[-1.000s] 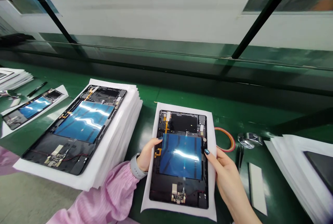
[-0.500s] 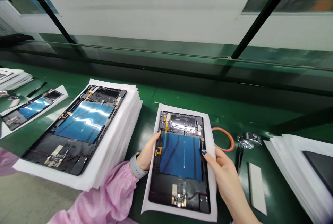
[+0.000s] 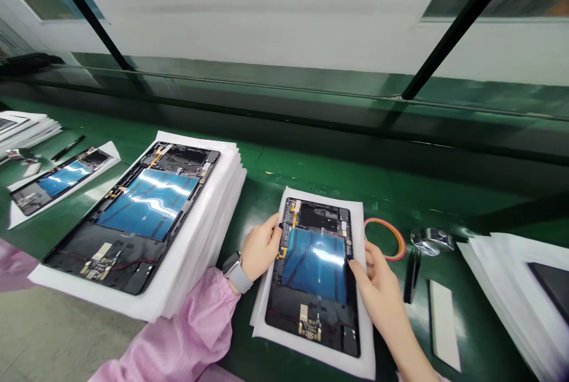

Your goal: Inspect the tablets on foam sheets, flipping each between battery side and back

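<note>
An opened tablet housing [image 3: 315, 269] with a blue battery and a small circuit board lies on white sheets [image 3: 367, 334] in front of me. My left hand [image 3: 262, 246], with a watch at the wrist, grips the upper left edge, thumb on the black frame. At the right edge my right hand [image 3: 376, 275] grips the same tablet, its thumb on the frame and its fingers at the paper's side. Left of them, a second opened tablet [image 3: 137, 204] rests on a tall stack of white paper [image 3: 208, 216].
Right of my hands are tape rolls [image 3: 398, 240] [image 3: 431, 241], a black tool [image 3: 412, 275], a white strip [image 3: 444, 323] and a paper stack [image 3: 507, 287]. Another opened tablet [image 3: 62, 179] and a pen [image 3: 67, 148] lie far left. A pink sleeve [image 3: 15, 266] shows at the left edge.
The held tablet and its sheets are tilted differently, their far edge lower in view. My left hand has shifted slightly up and right, turning its watch face into view.
</note>
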